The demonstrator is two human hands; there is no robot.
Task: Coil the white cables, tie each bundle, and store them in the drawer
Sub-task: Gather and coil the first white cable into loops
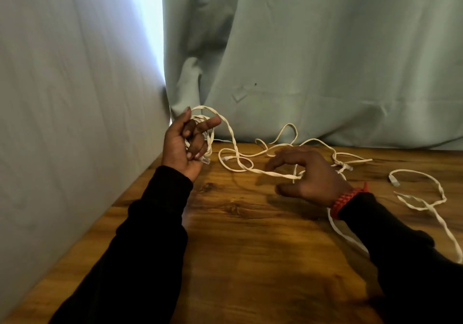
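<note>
white cable sprawled in loops along table far edge, trailing to right edge | left hand raised near far-left corner, grip curled round small coil | right hand over table, grip pinching twisted strand | grey curtain behind

A single head-worn camera is looking forward and down, close over a wooden table, facing hanging curtains just beyond.
</note>
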